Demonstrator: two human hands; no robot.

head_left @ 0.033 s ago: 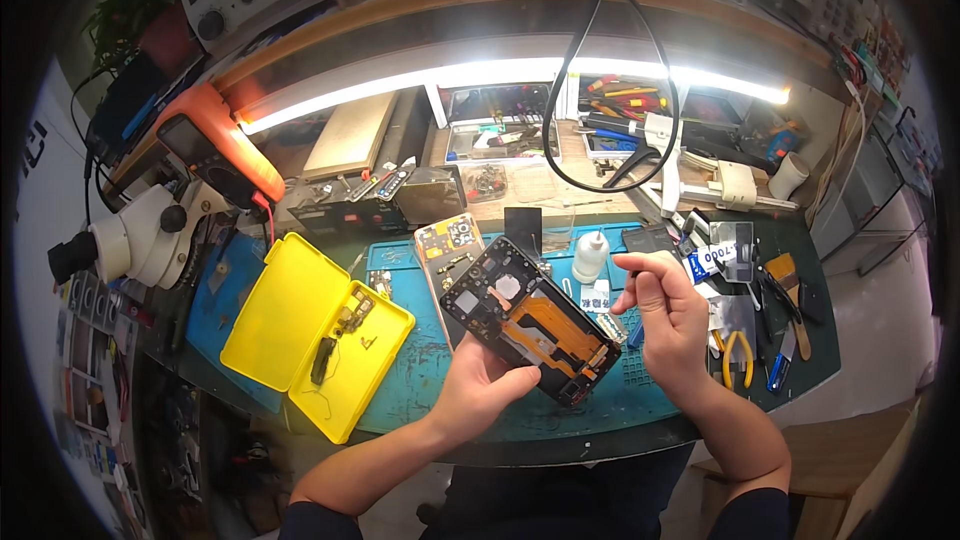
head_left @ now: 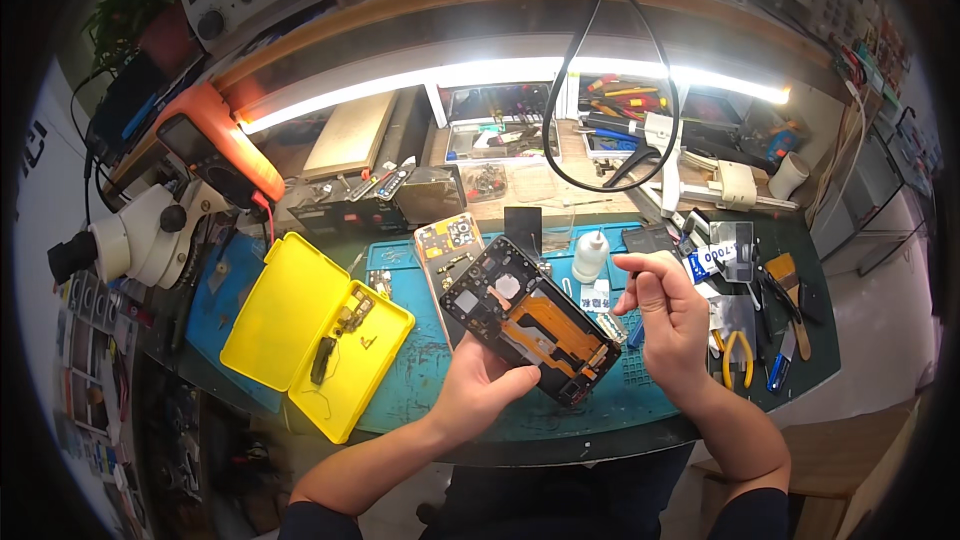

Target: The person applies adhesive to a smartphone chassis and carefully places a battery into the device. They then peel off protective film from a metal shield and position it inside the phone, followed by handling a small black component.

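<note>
My left hand [head_left: 487, 392] grips an opened phone frame [head_left: 572, 328] by its lower left edge, thumb on top. The frame is black, tilted above the mat, with orange flex cables and a pale round patch showing inside. Just right of it, my right hand [head_left: 668, 322] is raised and apart from the phone, fingers curled in with the thumb against them. Whatever it holds, if anything, is too small to make out. Behind the phone frame lies another phone part [head_left: 448, 240] with a gold edge. A white dropper bottle [head_left: 591, 258] stands near my right fingertips.
An open yellow case [head_left: 268, 325] with small parts lies left on the blue mat [head_left: 400, 380]. Beyond it are an orange multimeter [head_left: 215, 145] and a white microscope [head_left: 130, 240]. Yellow-handled pliers [head_left: 738, 360] and other tools lie right. A black cable loop [head_left: 548, 130] hangs ahead.
</note>
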